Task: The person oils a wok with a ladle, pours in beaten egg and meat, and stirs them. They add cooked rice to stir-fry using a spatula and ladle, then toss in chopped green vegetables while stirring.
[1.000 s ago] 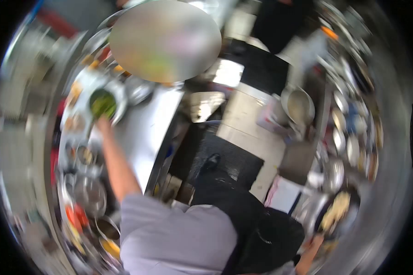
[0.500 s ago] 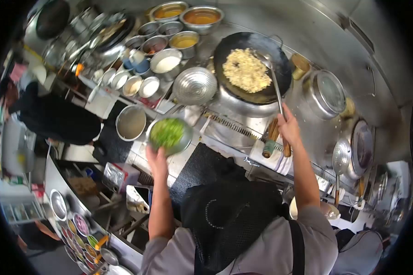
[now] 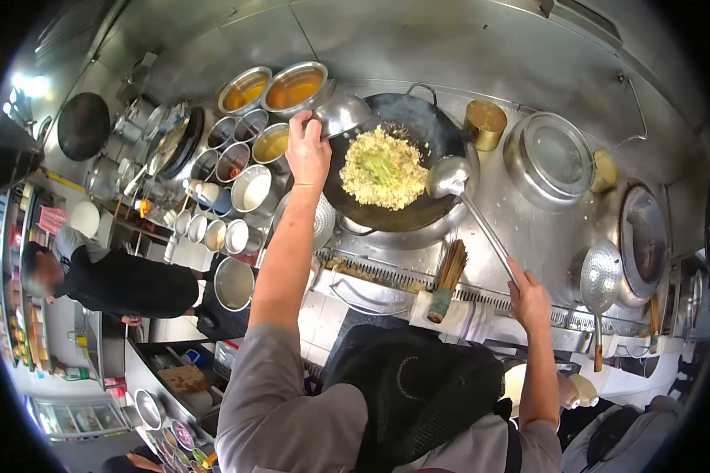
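Observation:
My left hand point(image 3: 308, 151) grips the rim of a metal bowl point(image 3: 344, 115), tipped over the left edge of the black wok point(image 3: 402, 217). Fried food point(image 3: 383, 175), pale yellow and in small pieces, lies in the wok with chopped greens on its middle. My right hand point(image 3: 529, 300) is closed around the handle of a long metal ladle point(image 3: 481, 217). The ladle's round head rests at the right side of the food. Inside the tipped bowl nothing can be made out.
Metal containers of sauces and seasonings point(image 3: 252, 189) crowd the left of the stove. A bamboo brush point(image 3: 450, 276) lies at the front edge. Right of the wok are a lidded pot point(image 3: 551, 162) and a perforated skimmer point(image 3: 602, 276). A co-worker point(image 3: 118, 272) stands at the left.
My left hand has carried the bowl up to the wok and tipped it, and its greens now lie on the food. The ladle has swung lower in the wok, with my right hand farther down and right.

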Demonstrator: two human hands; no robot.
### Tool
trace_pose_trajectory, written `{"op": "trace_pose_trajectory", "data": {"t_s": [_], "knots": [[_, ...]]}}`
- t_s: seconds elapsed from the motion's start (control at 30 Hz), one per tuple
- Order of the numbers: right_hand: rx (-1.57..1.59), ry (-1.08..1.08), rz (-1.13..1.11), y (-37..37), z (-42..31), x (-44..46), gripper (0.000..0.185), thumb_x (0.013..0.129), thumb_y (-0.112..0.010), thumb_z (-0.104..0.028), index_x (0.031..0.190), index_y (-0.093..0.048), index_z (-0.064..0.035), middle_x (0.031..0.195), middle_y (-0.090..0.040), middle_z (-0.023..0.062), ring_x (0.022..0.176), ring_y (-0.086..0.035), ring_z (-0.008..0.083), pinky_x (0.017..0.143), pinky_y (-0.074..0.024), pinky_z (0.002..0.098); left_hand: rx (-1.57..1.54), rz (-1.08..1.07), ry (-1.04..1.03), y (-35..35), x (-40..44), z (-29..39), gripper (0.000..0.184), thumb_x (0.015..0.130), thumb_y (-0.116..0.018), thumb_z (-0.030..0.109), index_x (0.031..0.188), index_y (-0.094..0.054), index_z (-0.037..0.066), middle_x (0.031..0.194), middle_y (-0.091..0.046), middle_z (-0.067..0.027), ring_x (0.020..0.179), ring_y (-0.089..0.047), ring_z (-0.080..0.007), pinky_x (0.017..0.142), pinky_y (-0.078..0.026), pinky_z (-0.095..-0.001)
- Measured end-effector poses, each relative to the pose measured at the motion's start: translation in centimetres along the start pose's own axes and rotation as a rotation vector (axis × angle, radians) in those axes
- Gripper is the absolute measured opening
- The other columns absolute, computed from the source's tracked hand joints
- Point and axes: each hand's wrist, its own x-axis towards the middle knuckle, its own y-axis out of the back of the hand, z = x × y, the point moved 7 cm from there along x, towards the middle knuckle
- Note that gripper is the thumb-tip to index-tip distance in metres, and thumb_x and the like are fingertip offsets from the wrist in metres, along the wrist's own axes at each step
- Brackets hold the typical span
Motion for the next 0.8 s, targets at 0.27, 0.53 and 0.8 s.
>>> {"op": "trace_pose_trajectory", "data": {"t_s": [0.27,0.53,0.8], "knots": [[0.099,0.054,0.031,0.1,-2.4,4.5,0.052,0.083,-0.064,-0.008,0.132,-0.054,-0.0215,0.089,-0.062,0.0157,0.078,-0.063,0.0377,0.069,-0.0513,0.045,-0.169,-0.097,0.292,-6.1,-9.3,-2.4,0.02,0.072,-0.059,-0.001,0.092,-0.052,0.0,0.111,-0.051,-0.0193,0.101,-0.052,-0.0406,0.085,-0.046,-0.0457],[0.539,-0.064,-0.037,-11.1,-4.1,15.3,0.047,0.09,-0.061,-0.012,0.133,-0.05,-0.0011,0.077,-0.057,0.0096,0.066,-0.052,0.0164,0.062,-0.0463,0.0329,-0.422,0.262,1.389,13.5,-34.4,-15.6,0.01,0.078,-0.055,0.0,0.086,-0.048,-0.001,0.076,-0.055,-0.008,0.063,-0.054,-0.0174,0.058,-0.05,-0.0319],[0.362,0.4,-0.404,-16.7,-9.8,16.0,0.053,0.095,-0.049,-0.004,0.146,-0.037,-0.0087,0.145,-0.043,0.0171,0.129,-0.045,0.0282,0.106,-0.0327,0.0337,0.122,1.486,1.618,51.4,-65.0,-2.7,0.021,0.085,-0.057,0.003,0.101,-0.044,-0.001,0.1,-0.053,-0.0141,0.078,-0.061,-0.0231,0.058,-0.06,-0.0376]]}}
